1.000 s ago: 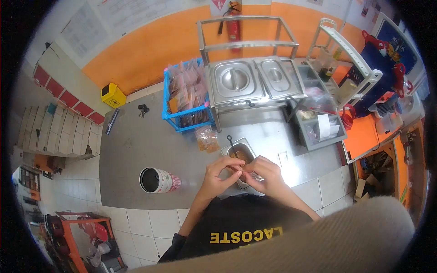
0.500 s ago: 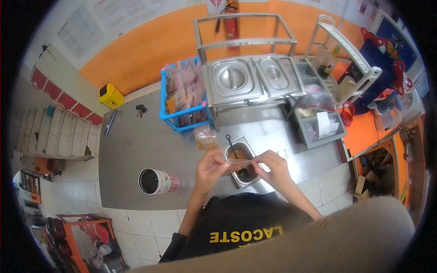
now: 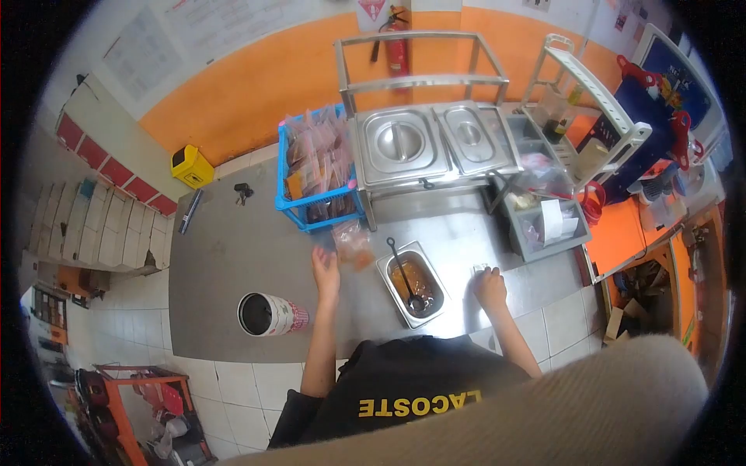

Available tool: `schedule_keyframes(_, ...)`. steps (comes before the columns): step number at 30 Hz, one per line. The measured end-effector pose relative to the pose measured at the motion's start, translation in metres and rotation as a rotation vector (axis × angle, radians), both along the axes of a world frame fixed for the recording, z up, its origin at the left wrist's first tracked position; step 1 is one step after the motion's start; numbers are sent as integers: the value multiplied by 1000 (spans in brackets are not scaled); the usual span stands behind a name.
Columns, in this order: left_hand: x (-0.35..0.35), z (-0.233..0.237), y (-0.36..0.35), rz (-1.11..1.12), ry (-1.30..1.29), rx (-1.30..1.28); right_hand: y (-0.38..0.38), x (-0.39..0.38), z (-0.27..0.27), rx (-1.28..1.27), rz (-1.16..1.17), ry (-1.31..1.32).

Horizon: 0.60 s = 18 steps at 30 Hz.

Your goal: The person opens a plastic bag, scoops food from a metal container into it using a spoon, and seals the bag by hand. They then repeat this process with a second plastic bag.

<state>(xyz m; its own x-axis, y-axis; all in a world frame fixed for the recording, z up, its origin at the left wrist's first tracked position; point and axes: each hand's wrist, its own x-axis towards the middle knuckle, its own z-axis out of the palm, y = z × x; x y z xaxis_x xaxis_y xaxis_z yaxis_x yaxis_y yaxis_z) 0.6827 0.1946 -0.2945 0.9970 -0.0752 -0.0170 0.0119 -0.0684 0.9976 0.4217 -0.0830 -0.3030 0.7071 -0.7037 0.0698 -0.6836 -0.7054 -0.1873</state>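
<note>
My left hand [image 3: 325, 273] is over the table beside filled clear plastic bags [image 3: 353, 245], fingers stretched out and slightly blurred; I see nothing held in it. My right hand [image 3: 491, 289] is curled at the table's right part, its fingertips closed at a small pale flat piece [image 3: 481, 268] whose kind I cannot make out. Between my hands stands a rectangular steel pan [image 3: 437, 273] holding an orange-brown sauce. A black ladle [image 3: 402, 266] leans in the pan, its handle over the far left rim.
A blue basket [image 3: 317, 200] full of filled bags stands behind my left hand. Beyond the pan is a steel stand with lidded pans [image 3: 398, 144]. A patterned paper tub [image 3: 273, 314] sits at left, keys [image 3: 243, 192] farther back. Grey bins [image 3: 548, 225] stand at right.
My hands have parted: the left moved left toward the bags, the right moved right to the table. The small bag they held between them over the pan is out of both hands.
</note>
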Motion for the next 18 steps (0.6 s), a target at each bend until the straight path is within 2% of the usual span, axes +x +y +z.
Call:
schedule_keyframes(1, 7, -20, 2, 99, -28, 113, -4, 0, -9, 29, 0, -17)
schedule_keyframes(4, -18, 26, -4, 56, -166, 109, -12, -5, -21, 102, 2, -29)
schedule_keyframes(6, -30, 43, 1, -100, -178, 210, -12, -3, -6, 126, 19, -12)
schedule_keyframes(7, -34, 48, 3, -177, -185, 261, -9, 2, 11, 190, 31, -135)
schedule_keyframes(9, -44, 50, 2, -398, -150, 121, 6, 17, 60, 322, 50, -378)
schedule_keyframes(10, -51, 51, -1, -509, -129, 48, 11, 25, 82, 481, 56, -425)
schedule_keyframes(13, -89, 78, -28, -663, 133, -217, 30, 43, 110, 1090, 207, -723)
schedule_keyframes(15, -113, 109, -44, -680, 312, -290, 46, 49, 134, 1529, 391, -778)
schedule_keyframes(16, -118, 118, -48, -686, 401, -325, 56, 50, 154, 1615, 410, -750)
schedule_keyframes(18, -115, 122, -47, -721, 547, -446, 64, 52, 165, 1616, 392, -787)
